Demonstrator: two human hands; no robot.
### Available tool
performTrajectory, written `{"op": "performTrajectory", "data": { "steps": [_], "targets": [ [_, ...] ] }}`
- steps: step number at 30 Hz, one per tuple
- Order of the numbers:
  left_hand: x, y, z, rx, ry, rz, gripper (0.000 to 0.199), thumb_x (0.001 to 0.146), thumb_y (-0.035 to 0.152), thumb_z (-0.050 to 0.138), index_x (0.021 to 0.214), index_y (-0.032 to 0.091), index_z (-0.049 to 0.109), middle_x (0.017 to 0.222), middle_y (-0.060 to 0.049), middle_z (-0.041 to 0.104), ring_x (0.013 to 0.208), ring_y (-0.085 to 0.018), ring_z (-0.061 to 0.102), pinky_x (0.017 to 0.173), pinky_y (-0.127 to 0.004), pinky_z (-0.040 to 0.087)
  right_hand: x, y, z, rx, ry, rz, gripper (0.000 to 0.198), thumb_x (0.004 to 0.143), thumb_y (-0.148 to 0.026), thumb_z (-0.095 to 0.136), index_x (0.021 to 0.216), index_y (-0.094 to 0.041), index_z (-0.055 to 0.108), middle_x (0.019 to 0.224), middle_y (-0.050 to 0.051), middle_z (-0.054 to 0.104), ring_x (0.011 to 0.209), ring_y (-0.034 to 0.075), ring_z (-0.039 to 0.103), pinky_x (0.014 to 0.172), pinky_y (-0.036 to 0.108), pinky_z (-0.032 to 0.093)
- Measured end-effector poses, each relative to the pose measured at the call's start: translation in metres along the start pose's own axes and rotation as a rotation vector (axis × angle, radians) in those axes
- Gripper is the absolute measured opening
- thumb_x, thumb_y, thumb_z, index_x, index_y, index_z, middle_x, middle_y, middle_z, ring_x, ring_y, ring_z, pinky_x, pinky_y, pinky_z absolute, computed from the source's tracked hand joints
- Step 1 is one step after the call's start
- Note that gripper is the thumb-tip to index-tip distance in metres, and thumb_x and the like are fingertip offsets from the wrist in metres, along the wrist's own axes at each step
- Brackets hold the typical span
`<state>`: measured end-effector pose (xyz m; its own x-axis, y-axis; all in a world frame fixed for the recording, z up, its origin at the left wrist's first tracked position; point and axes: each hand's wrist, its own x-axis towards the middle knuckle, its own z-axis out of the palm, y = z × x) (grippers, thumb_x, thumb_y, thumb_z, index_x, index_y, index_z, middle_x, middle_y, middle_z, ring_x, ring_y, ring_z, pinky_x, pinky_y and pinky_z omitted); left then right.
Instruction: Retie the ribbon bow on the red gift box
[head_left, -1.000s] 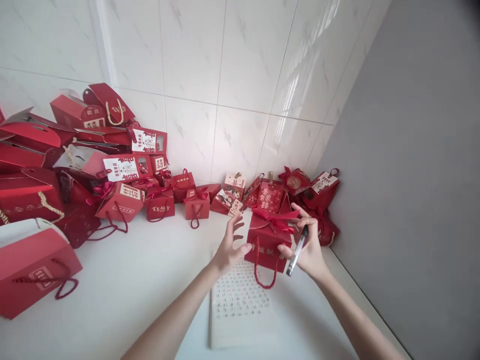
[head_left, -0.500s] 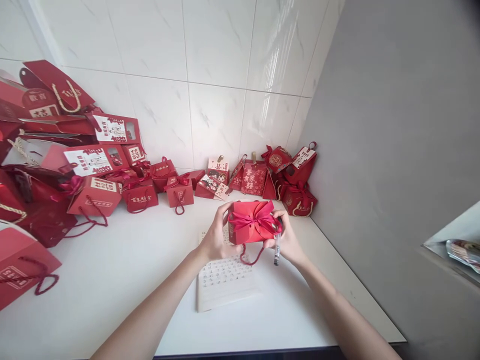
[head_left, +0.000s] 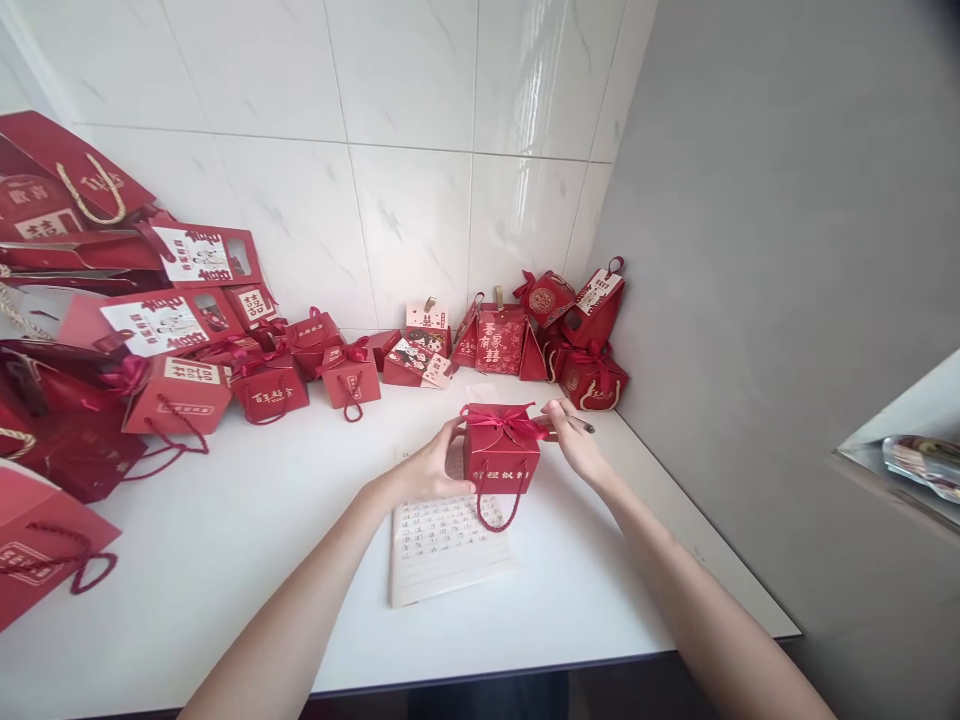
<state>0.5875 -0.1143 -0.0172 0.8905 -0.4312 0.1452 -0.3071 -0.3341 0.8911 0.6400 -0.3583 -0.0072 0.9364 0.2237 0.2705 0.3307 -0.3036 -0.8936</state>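
1. Left hand (head_left: 427, 468): fingers wrapped against the left side of a small red gift box (head_left: 500, 458), grasping it.
2. Right hand (head_left: 576, 447): fingertips meet the box's upper right edge at the ribbon level. The same hand carries a pen (head_left: 577, 426), which lies across the fingers and points away to the right.
3. Gift box: upright, held between both hands just above a sheet of lined paper (head_left: 444, 540). A red ribbon bow (head_left: 501, 419) sits on its top; gold characters run across the front face; a red cord handle loops down from the front onto the paper.
4. Paper: lies flat on the white table (head_left: 247, 560), near the front edge, beneath the left wrist and the box.
5. Back right corner: a cluster of red boxes (head_left: 555, 330) stands against the tiled wall (head_left: 405, 150) and the grey side panel.
6. Left side: a larger heap of red gift bags and boxes (head_left: 150, 340) is piled against the wall, well apart from the hands.
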Motion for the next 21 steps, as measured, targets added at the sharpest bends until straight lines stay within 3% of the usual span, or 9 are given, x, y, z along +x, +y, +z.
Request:
{"op": "performTrajectory", "data": {
  "steps": [2,4,7,9,11,14,17,21],
  "targets": [
    [0.000,0.002,-0.007,-0.023,-0.004,-0.003,0.088,0.062,0.025,0.069,0.138,0.023,0.023,0.144,-0.010,0.030,0.134,-0.029,0.025,0.109,-0.042,0.025,0.005,0.007,-0.008,-0.156,0.034,-0.059,0.025,0.090,-0.044,0.033,0.089,-0.021,0.043,0.085,0.007,0.062,0.084,0.021,0.060,0.074,0.033,0.046],
    [0.001,0.007,-0.011,-0.058,0.117,-0.030,0.066,0.067,0.028,0.061,0.128,0.023,0.038,0.139,-0.008,0.038,0.131,-0.027,0.031,0.104,-0.039,0.031,0.008,0.012,-0.015,-0.246,0.020,-0.105,0.010,0.084,-0.027,0.042,0.088,-0.020,0.048,0.087,0.007,0.062,0.085,0.021,0.059,0.075,0.033,0.043],
    [0.005,0.019,-0.007,-0.041,0.421,-0.115,0.023,0.077,0.037,0.047,0.086,0.018,0.057,0.100,-0.007,0.060,0.102,-0.024,0.054,0.083,-0.033,0.042,0.008,0.018,-0.022,-0.322,-0.071,-0.125,0.018,0.070,-0.010,0.047,0.080,-0.020,0.059,0.078,0.005,0.063,0.080,0.021,0.057,0.072,0.030,0.041],
    [0.007,0.027,0.002,-0.019,0.553,-0.129,0.029,0.079,0.043,0.044,0.067,0.018,0.050,0.073,-0.003,0.057,0.078,-0.019,0.056,0.071,-0.030,0.042,0.007,0.019,-0.023,-0.351,-0.096,-0.124,0.027,0.068,-0.007,0.048,0.086,-0.020,0.063,0.076,0.005,0.063,0.077,0.021,0.057,0.071,0.029,0.040],
    [0.009,0.034,0.012,0.013,0.595,-0.114,0.031,0.078,0.046,0.048,0.065,0.018,0.049,0.067,0.000,0.054,0.070,-0.016,0.054,0.069,-0.028,0.041,0.005,0.015,-0.020,-0.361,-0.063,-0.112,0.032,0.073,-0.011,0.048,0.100,-0.020,0.062,0.080,0.006,0.064,0.078,0.022,0.058,0.074,0.032,0.040],
    [0.011,0.040,0.024,0.081,0.609,-0.099,0.027,0.077,0.045,0.054,0.074,0.019,0.052,0.077,0.000,0.059,0.070,-0.015,0.054,0.067,-0.026,0.041,0.004,0.005,-0.013,-0.327,0.007,-0.091,0.030,0.088,-0.030,0.041,0.111,-0.018,0.055,0.090,0.009,0.065,0.085,0.023,0.059,0.078,0.034,0.041],
    [0.012,0.041,0.030,0.109,0.639,-0.058,0.023,0.080,0.041,0.051,0.074,0.019,0.052,0.084,-0.001,0.059,0.070,-0.014,0.055,0.067,-0.026,0.042,0.002,-0.005,-0.004,-0.164,0.006,-0.068,0.042,0.092,-0.049,0.029,0.094,-0.019,0.058,0.094,0.008,0.064,0.088,0.021,0.059,0.078,0.032,0.044],
    [0.013,0.039,0.031,0.074,0.685,-0.059,0.020,0.079,0.039,0.052,0.077,0.019,0.052,0.084,-0.003,0.060,0.072,-0.015,0.056,0.068,-0.027,0.044,-0.001,-0.014,0.006,0.176,-0.020,0.035,0.043,0.081,-0.060,0.047,0.081,-0.018,0.058,0.080,0.005,0.062,0.081,0.020,0.058,0.076,0.032,0.045]
  ]
}}
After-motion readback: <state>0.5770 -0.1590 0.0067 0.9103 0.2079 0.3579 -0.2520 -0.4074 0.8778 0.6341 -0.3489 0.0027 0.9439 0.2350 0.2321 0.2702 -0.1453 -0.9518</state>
